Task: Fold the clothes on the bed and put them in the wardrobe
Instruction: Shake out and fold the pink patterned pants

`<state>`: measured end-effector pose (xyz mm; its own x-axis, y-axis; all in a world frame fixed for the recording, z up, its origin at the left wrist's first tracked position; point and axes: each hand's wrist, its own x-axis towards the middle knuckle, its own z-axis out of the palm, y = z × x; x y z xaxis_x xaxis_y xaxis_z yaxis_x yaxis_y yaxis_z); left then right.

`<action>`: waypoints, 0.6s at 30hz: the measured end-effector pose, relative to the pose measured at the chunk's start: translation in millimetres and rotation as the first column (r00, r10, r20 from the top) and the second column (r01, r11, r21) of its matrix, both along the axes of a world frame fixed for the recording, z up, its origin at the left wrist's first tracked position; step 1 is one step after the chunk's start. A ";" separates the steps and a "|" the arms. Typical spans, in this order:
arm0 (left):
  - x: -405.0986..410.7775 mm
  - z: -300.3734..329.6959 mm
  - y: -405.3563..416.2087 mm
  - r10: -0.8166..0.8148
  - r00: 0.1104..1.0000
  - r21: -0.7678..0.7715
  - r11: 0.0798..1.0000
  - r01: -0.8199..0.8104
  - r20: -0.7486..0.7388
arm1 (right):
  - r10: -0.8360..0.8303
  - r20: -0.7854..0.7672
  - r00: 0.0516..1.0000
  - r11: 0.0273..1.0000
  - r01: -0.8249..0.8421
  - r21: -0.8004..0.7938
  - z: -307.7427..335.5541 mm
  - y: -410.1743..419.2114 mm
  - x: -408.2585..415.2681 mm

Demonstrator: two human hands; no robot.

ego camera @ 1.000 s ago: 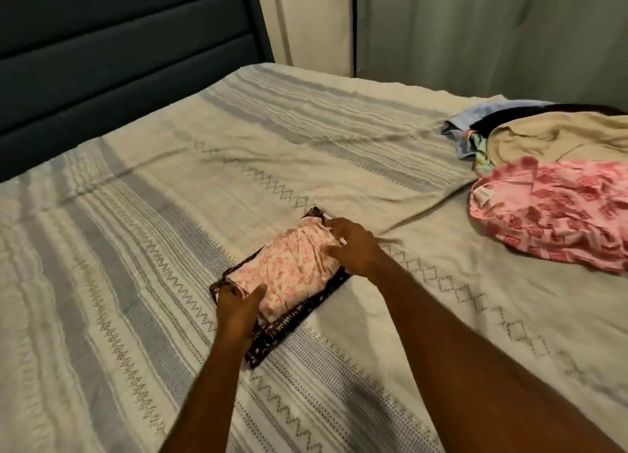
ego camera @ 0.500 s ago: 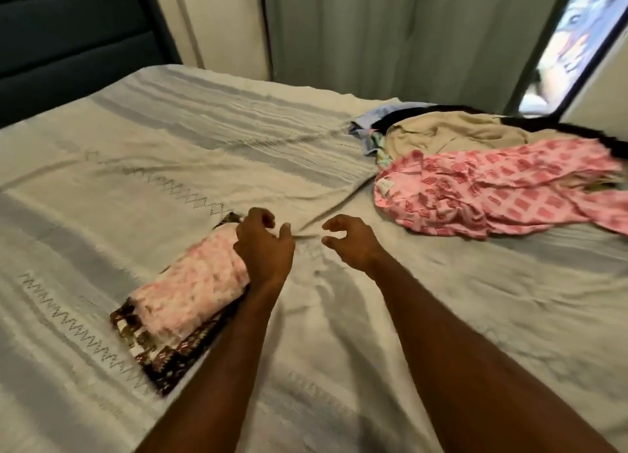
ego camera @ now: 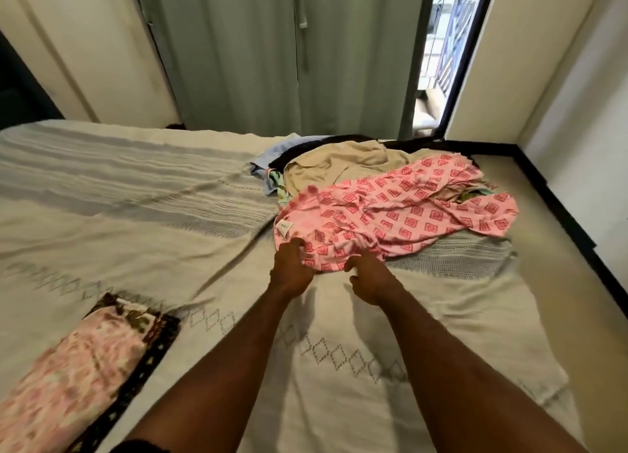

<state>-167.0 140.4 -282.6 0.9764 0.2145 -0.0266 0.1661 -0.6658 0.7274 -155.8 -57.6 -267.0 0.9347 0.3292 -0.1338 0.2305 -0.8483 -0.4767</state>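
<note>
A crumpled pink garment with red square prints (ego camera: 401, 214) lies on top of a heap of unfolded clothes on the bed (ego camera: 136, 221). My left hand (ego camera: 292, 265) grips its near edge with curled fingers. My right hand (ego camera: 368, 277) pinches the same edge a little to the right. Under the pink garment lie a beige garment (ego camera: 339, 165), a dark one and a light blue one (ego camera: 268, 156). At the lower left sits a folded stack (ego camera: 78, 377): a pale pink floral piece on a dark patterned piece.
The striped cream and grey bedspread covers the whole bed. Green curtains (ego camera: 272, 54) hang behind it, with an open window gap (ego camera: 438, 61) at the right. Past the bed's right edge a dark skirting (ego camera: 560, 207) runs along the white wall.
Both hands left the folded stack and reached right to the pink printed garment, taking hold of its near edge. The view swung right, so the stack now sits at the lower left.
</note>
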 end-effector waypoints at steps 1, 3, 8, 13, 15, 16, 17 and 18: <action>5.3 -0.5 -4.8 -0.007 1.000 0.094 0.996 0.010 -0.027 | -0.004 0.000 1.000 1.000 0.004 0.030 -0.3 0.4 4.4; 14.2 -3.2 -11.6 -0.039 0.997 0.249 0.967 0.053 -0.061 | -0.036 0.011 0.999 0.995 0.034 0.098 -4.5 0.7 7.4; 25.3 13.6 -33.6 0.038 0.997 0.185 0.982 -0.025 -0.070 | -0.200 0.044 0.979 0.921 0.172 0.349 -9.4 -23.3 9.4; -12.9 6.9 -83.7 -0.483 0.867 0.336 0.842 0.422 0.121 | -0.413 -0.243 0.878 0.685 0.475 0.553 5.5 -34.6 4.0; -28.9 3.5 -97.0 -0.631 0.769 0.371 0.741 0.559 0.101 | -0.408 -0.310 0.859 0.698 0.512 0.500 10.6 -36.2 -1.1; -34.3 -1.1 -100.6 -0.671 0.733 0.382 0.709 0.592 0.110 | -0.408 -0.253 0.877 0.757 0.480 0.442 10.5 -39.5 -4.3; -39.5 -5.0 -101.0 -0.700 0.704 0.396 0.684 0.613 0.118 | -0.415 -0.175 0.893 0.815 0.450 0.364 10.3 -41.9 -7.5; -43.4 -10.8 -98.8 -0.729 0.675 0.403 0.655 0.639 0.113 | -0.425 -0.101 0.900 0.854 0.435 0.285 8.3 -44.5 -10.6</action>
<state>-210.4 41.5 -293.4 0.8060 -0.5660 0.1730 -0.5814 -0.7021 0.4111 -166.4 -102.1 -258.7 0.9889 -0.0759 -0.1280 -0.1452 -0.6790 -0.7196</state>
